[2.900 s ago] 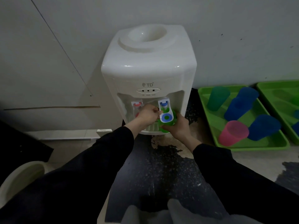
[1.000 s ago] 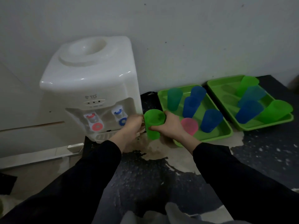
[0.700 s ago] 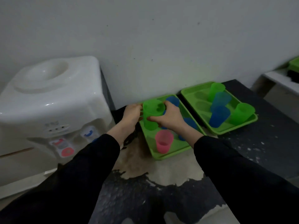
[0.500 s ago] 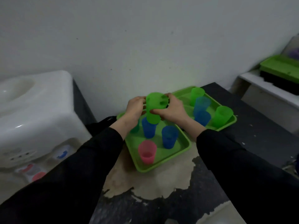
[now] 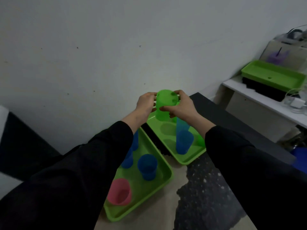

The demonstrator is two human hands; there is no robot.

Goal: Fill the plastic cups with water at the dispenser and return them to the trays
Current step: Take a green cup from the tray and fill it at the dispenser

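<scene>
Holding the green cup (image 5: 164, 105) from both sides, the left hand (image 5: 146, 103) and right hand (image 5: 182, 107) were clamped on it, fingers curled round the wall and rim. The cup was in the air, mouth up, over the far end of the far tray (image 5: 191, 161), touching neither the tray nor the counter (image 5: 207, 188). The water level inside could not be made out.

Far tray: green, with a blue cup (image 5: 183, 141) upright near its front. A paler teal cup (image 5: 181, 125) stood just behind it. Another green cup (image 5: 200, 140) at the right side was mostly hidden by the right sleeve (image 5: 249, 163). Round recesses showed in the bare floor of this tray.

Near tray (image 5: 169, 173): green, lying just beside the far tray with a dark gap between them. It carried a pink cup (image 5: 119, 193) at the front and a dark blue cup (image 5: 147, 166) behind it. A second dark blue cup (image 5: 128, 158) was partly covered by the left sleeve (image 5: 83, 171).

The counter was dark and speckled, with a pale worn patch (image 5: 174, 205) in front of the trays. A white shelf (image 5: 265, 103) to the right held a spare green tray (image 5: 272, 75).
</scene>
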